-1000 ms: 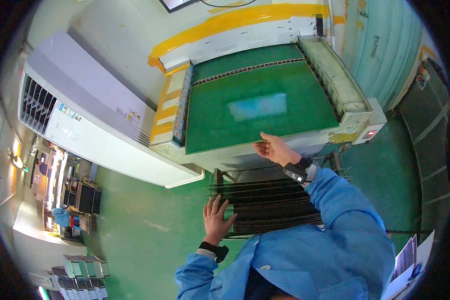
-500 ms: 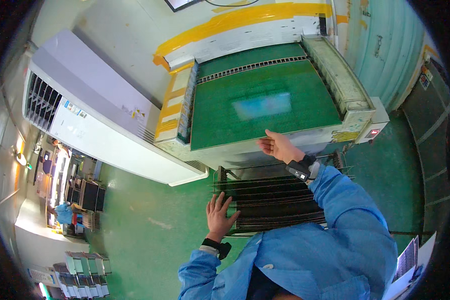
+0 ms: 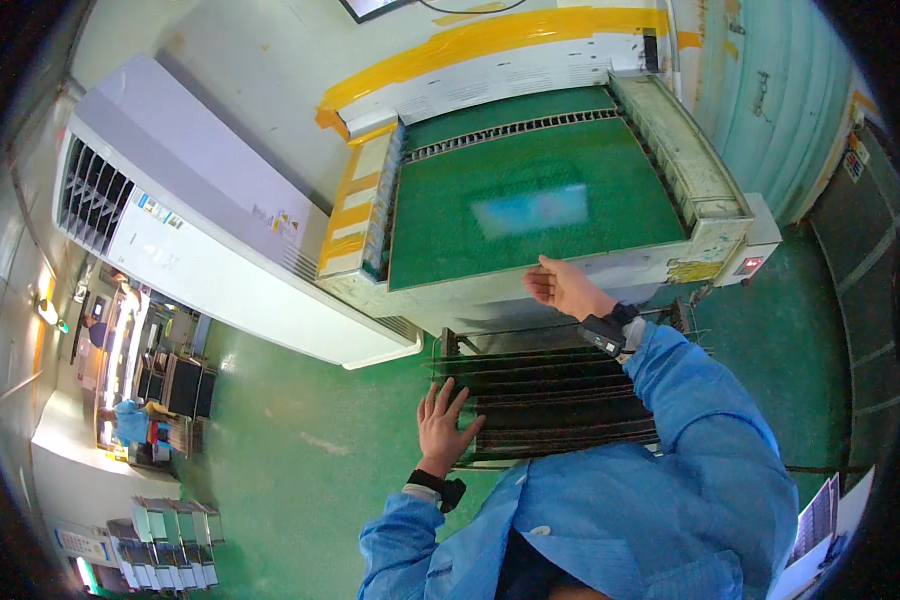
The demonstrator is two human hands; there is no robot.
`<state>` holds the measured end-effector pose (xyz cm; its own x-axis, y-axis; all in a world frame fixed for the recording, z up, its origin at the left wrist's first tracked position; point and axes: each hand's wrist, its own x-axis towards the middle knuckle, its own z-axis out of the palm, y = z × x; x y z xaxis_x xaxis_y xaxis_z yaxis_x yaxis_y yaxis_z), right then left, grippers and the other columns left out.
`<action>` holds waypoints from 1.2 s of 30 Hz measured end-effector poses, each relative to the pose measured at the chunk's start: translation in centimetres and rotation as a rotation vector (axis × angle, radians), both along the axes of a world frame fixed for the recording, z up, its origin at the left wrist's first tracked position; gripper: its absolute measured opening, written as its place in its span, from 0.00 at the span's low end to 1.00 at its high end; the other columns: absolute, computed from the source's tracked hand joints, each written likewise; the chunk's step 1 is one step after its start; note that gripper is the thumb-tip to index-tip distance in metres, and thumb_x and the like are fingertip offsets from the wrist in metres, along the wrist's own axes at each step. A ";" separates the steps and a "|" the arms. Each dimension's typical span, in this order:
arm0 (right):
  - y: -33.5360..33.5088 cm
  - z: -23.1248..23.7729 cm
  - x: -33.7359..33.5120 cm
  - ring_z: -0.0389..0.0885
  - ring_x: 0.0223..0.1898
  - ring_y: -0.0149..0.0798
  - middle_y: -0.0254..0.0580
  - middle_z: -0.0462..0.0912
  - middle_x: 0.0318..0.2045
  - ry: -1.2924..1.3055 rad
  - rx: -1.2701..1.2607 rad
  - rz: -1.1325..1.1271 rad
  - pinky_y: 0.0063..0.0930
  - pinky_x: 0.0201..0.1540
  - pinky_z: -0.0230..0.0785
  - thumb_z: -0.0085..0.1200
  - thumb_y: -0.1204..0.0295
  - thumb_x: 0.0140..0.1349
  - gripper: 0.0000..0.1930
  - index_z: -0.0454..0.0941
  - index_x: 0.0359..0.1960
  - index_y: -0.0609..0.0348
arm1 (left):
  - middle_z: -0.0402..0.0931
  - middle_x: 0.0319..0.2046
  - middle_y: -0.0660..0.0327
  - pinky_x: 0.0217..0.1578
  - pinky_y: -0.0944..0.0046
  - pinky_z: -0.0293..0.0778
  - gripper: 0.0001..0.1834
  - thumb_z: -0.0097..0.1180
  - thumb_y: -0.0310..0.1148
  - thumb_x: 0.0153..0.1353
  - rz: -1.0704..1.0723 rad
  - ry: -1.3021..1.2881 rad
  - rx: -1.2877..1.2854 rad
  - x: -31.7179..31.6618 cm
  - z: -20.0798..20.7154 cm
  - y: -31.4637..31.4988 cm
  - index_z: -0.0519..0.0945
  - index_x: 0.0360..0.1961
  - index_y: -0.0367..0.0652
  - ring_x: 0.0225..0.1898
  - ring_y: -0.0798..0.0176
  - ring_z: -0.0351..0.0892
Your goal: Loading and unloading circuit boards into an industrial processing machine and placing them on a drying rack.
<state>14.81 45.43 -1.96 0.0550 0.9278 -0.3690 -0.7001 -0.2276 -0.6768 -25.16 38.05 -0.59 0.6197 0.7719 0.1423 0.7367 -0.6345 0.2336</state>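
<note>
A large flat green panel [image 3: 460, 180] lies on the roller bed of a pale machine in front of me. My right hand [image 3: 565, 287] is at the middle of its near edge, with the thumb up by the edge and the fingers loosely bent. Whether it touches the panel is hard to make out; nothing shows gripped in it. Below the machine stands a dark rack [image 3: 550, 395] holding several thin sheets in layers. My left hand [image 3: 445, 425] is at the rack's left side, fingers spread and nothing held.
A tall white air conditioner [image 3: 240, 290] leans diagonally across the picture's left side. Yellow tape covers the machine's left side rail [image 3: 350, 225]. A small control box [image 3: 755, 255] with a red display is at its right. Dark panels [image 3: 860, 290] stand far right. Another person in blue [image 3: 130, 425] is far left.
The panel has slid slightly away from me along the rollers. My right hand stays close to its near edge, and my left hand keeps its place by the rack. The view has shifted a little.
</note>
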 end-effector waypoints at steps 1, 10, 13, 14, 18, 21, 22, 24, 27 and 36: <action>-0.2 -0.1 0.1 0.85 0.40 0.36 0.43 0.88 0.44 -0.034 0.025 0.002 0.32 0.45 0.79 0.53 0.52 0.77 0.22 0.82 0.48 0.61 | 0.66 0.75 0.58 0.76 0.40 0.53 0.35 0.67 0.58 0.60 -0.001 0.003 0.006 0.0 0.0 0.0 0.80 0.66 0.56 0.77 0.44 0.59; -5.3 1.3 1.0 0.86 0.40 0.37 0.40 0.88 0.36 -0.751 -0.063 0.301 0.33 0.44 0.78 0.58 0.43 0.71 0.28 0.87 0.40 0.61 | 0.65 0.75 0.59 0.75 0.39 0.53 0.35 0.67 0.58 0.61 -0.004 0.006 0.013 -0.2 -0.6 0.1 0.80 0.66 0.56 0.77 0.43 0.59; -6.7 -1.1 2.5 0.87 0.42 0.42 0.45 0.89 0.36 -1.339 -0.005 0.608 0.39 0.45 0.77 0.61 0.36 0.65 0.34 0.89 0.40 0.61 | 0.65 0.75 0.59 0.75 0.39 0.54 0.35 0.67 0.57 0.61 -0.015 0.008 0.025 -0.1 -0.6 0.3 0.80 0.67 0.56 0.77 0.43 0.58; -7.4 -1.8 2.9 0.87 0.42 0.45 0.47 0.89 0.36 -1.375 -0.021 0.623 0.41 0.45 0.77 0.61 0.35 0.64 0.34 0.90 0.40 0.60 | 0.65 0.75 0.59 0.75 0.39 0.54 0.35 0.67 0.57 0.61 -0.018 0.006 0.026 -0.1 -0.6 0.3 0.80 0.67 0.56 0.77 0.43 0.58; -9.6 -2.0 2.5 0.87 0.44 0.53 0.56 0.89 0.41 -1.456 -0.075 0.701 0.45 0.49 0.76 0.60 0.33 0.63 0.37 0.90 0.43 0.62 | 0.65 0.75 0.59 0.75 0.40 0.54 0.34 0.67 0.57 0.61 0.014 0.013 0.009 -0.4 -0.1 -0.3 0.80 0.66 0.56 0.77 0.43 0.58; -11.2 -2.7 2.3 0.88 0.45 0.54 0.58 0.89 0.40 -1.487 -0.026 0.625 0.46 0.49 0.76 0.58 0.32 0.63 0.39 0.89 0.43 0.64 | 0.65 0.75 0.59 0.75 0.41 0.54 0.34 0.68 0.56 0.61 -0.002 -0.005 0.030 -0.4 -0.7 0.1 0.80 0.66 0.56 0.77 0.43 0.58; -11.5 -3.0 2.3 0.88 0.43 0.54 0.57 0.89 0.38 -1.465 -0.038 0.607 0.46 0.47 0.77 0.59 0.34 0.65 0.37 0.89 0.43 0.63 | 0.65 0.75 0.60 0.75 0.41 0.54 0.34 0.68 0.56 0.61 -0.013 -0.004 0.037 -0.3 -0.7 0.0 0.80 0.66 0.56 0.77 0.43 0.58; -12.1 -3.3 2.4 0.88 0.42 0.55 0.55 0.89 0.38 -1.477 -0.066 0.543 0.46 0.47 0.77 0.60 0.37 0.66 0.34 0.89 0.42 0.62 | 0.65 0.75 0.60 0.75 0.41 0.55 0.34 0.68 0.56 0.60 -0.029 -0.007 0.028 0.1 -0.6 0.1 0.80 0.66 0.56 0.77 0.44 0.58; -12.2 -2.5 1.6 0.88 0.41 0.55 0.53 0.90 0.37 -1.514 -0.028 0.440 0.46 0.46 0.77 0.61 0.40 0.66 0.31 0.90 0.40 0.61 | 0.65 0.75 0.58 0.75 0.40 0.54 0.36 0.68 0.56 0.60 -0.027 -0.016 0.028 -0.4 -0.7 0.1 0.79 0.67 0.55 0.77 0.42 0.58; -10.6 -1.6 1.1 0.87 0.40 0.60 0.54 0.89 0.35 -1.828 -0.069 0.514 0.52 0.45 0.77 0.63 0.40 0.62 0.28 0.90 0.38 0.55 | 0.66 0.75 0.59 0.75 0.40 0.54 0.35 0.69 0.56 0.60 -0.001 -0.029 0.016 -0.3 -0.9 0.2 0.81 0.65 0.54 0.77 0.44 0.58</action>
